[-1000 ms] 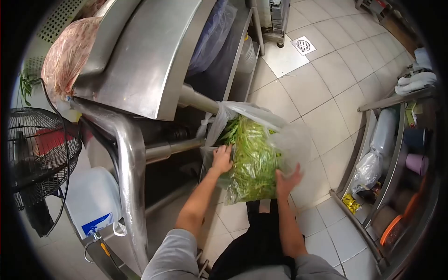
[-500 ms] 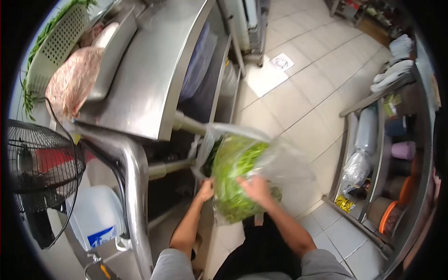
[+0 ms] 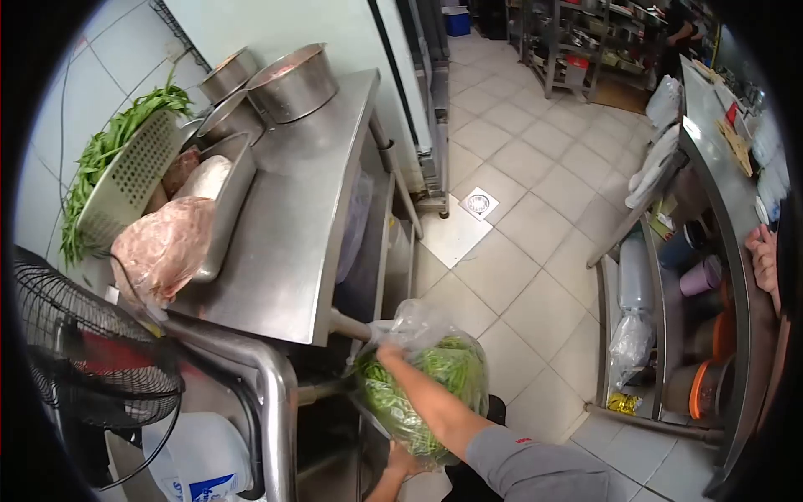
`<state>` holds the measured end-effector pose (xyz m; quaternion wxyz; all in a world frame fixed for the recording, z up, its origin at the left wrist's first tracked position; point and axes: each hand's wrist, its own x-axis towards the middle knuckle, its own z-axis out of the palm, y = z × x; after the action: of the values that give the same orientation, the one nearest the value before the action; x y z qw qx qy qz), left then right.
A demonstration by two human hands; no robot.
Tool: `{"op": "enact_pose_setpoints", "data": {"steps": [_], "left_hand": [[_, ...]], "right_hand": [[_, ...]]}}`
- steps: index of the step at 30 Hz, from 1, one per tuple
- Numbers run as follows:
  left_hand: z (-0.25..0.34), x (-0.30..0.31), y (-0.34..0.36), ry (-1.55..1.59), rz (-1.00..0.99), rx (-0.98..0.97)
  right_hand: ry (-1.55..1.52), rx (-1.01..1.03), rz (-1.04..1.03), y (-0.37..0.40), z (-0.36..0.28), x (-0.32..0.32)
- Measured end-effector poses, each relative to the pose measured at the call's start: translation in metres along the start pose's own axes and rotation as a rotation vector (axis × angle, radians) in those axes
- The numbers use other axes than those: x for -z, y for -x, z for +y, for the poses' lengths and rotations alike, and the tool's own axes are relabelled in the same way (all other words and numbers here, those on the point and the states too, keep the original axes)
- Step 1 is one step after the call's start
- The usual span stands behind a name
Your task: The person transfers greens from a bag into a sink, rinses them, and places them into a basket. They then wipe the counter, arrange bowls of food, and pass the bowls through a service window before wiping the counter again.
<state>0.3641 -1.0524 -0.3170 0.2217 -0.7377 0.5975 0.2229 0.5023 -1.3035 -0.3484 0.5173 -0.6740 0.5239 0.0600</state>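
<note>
Right now, the clear plastic bag (image 3: 443, 376) packed with leafy greens sits toward six o'clock, low beside the near corner of the steel desk (image 3: 284, 217) and above the tiled floor (image 3: 535, 301). The right hand (image 3: 390, 351) reaches across it and is curled on the loose plastic at its upper left; its fingertips are hidden, but it looks closed there. The left hand (image 3: 403, 460) lies against the lower end, partly open and cupped, some of its fingers out of sight behind the bag.

On the desk, two steel pots (image 3: 293, 88) stand side by side at eleven o'clock, the larger one holding something pinkish. A steel tray (image 3: 230, 213) at ten o'clock holds wrapped meat, with a big bag of pale pink meat (image 3: 167, 247) leaning on its near end, at nine. Past that, a perforated basket (image 3: 130, 176) stands tilted, long green leaves hanging around its rim.

The black wire fan (image 3: 100, 351) is at eight o'clock, and a translucent jug (image 3: 201, 456) with a blue label is between seven and eight. A floor drain (image 3: 479, 203) lies at two. At three, another person's hand (image 3: 761, 259) rests by the edge of the right-hand counter.
</note>
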Motion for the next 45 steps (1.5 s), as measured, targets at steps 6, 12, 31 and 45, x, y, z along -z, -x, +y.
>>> {"op": "enact_pose_setpoints", "data": {"steps": [6,12,31,45], "left_hand": [[0.030,0.056,-0.004,0.656,0.494,0.301],[-0.002,0.038,0.002,0.650,0.174,0.718],[-0.019,0.158,0.049,0.838,0.240,0.166],[0.018,0.098,-0.015,0.796,-0.352,-0.059]], "right_hand": [[0.150,0.494,-0.537,0.030,0.006,0.073],[0.796,0.986,-0.280,0.164,0.069,0.153],[1.054,0.545,0.014,0.160,0.035,0.063],[-0.519,0.526,-0.587,0.173,0.164,0.171]]}}
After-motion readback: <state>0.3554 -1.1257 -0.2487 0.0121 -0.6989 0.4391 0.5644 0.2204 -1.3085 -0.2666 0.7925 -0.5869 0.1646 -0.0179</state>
